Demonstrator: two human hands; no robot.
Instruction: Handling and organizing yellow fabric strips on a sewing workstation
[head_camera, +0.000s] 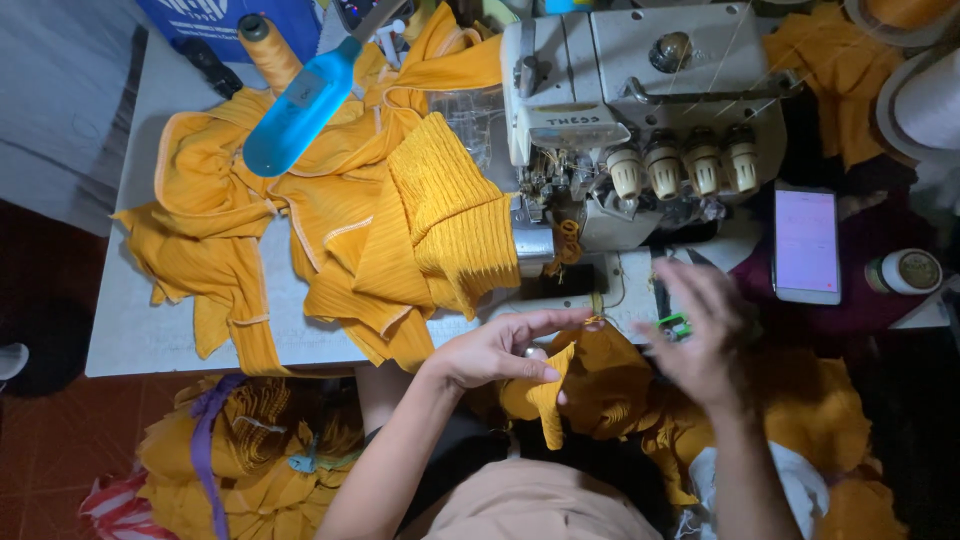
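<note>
My left hand (505, 350) pinches a small piece of ribbed yellow fabric (550, 395) at the front edge of the sewing table, just before the presser area of the white overlock sewing machine (640, 110). My right hand (695, 330) hovers blurred to the right of it, fingers spread, holding nothing that I can see. A small green clipper (675, 324) lies under its fingers. More yellow fabric (640, 400) is bunched in my lap.
A large heap of sewn yellow pieces (340, 210) covers the white table (150, 320) left of the machine, with a blue lamp head (300, 105) above. A lit phone (806, 243) lies at the right beside a small jar (905, 271). Yellow fabric bundles (250, 450) lie on the floor.
</note>
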